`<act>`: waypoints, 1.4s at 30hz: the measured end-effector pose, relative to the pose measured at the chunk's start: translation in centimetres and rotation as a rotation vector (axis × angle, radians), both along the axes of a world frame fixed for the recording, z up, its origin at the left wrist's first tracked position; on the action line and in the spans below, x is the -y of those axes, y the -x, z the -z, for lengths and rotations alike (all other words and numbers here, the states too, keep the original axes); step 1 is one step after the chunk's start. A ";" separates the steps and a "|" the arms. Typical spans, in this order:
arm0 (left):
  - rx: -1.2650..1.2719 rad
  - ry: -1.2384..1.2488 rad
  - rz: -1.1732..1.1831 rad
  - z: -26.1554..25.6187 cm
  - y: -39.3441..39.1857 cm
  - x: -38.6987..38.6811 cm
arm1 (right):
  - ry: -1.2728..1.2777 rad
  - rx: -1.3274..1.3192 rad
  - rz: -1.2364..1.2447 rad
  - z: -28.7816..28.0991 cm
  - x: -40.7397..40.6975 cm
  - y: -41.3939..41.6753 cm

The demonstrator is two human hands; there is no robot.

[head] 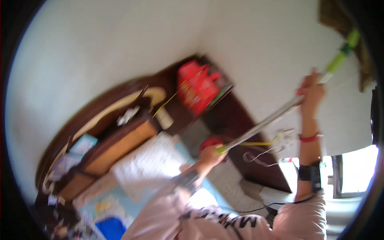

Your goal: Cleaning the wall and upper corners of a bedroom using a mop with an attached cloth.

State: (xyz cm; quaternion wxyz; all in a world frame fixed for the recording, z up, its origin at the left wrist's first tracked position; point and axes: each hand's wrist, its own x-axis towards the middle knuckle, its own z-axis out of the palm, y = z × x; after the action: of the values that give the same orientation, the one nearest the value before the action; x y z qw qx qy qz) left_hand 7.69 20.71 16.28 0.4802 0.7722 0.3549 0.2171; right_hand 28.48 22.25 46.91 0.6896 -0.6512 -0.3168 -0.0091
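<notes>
A long metal pole (pixel 264 124) with green ends slants across the right half of the view, from low centre to upper right. My left hand (pixel 210 154) grips its lower end by the green cap. Higher up, my right hand (pixel 310 87) is closed around the pole just below a green sleeve (pixel 337 61). A brown cloth or mop-like piece (pixel 364 64) hangs near the upper end, partly cut off by the rim; whether it is fixed to the pole I cannot tell. A round red object (pixel 211 143) shows right behind my left hand. The picture is blurred.
Below me is a bed with a light pillow (pixel 150 159) and a curved wooden headboard (pixel 99 105) whose shelf holds small items. A red bag (pixel 196 88) stands on a dark cabinet in the corner. Cables hang by a wall socket (pixel 286 139); a bright window (pixel 357 171) is at right.
</notes>
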 end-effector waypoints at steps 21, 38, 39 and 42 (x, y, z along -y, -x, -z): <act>0.036 0.251 -0.081 2.3 6.0 -10.4 | 0.232 -0.193 -0.245 1.6 -11.6 5.5; -0.316 0.032 -0.085 14.0 13.2 -13.4 | -0.350 -0.841 -0.151 11.4 -6.4 5.4; -0.286 0.034 -0.100 10.9 13.5 -13.7 | -0.325 -0.845 -0.172 11.9 -8.1 5.7; -0.273 0.068 -0.166 14.9 15.5 -15.0 | -0.226 -0.818 -0.197 13.1 -14.1 7.7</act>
State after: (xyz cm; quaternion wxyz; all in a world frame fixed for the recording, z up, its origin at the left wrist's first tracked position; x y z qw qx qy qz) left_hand -7.85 35.70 1.38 0.4339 0.7459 0.4864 0.1369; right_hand 20.77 36.39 33.77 0.8227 -0.4885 -0.0750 0.2808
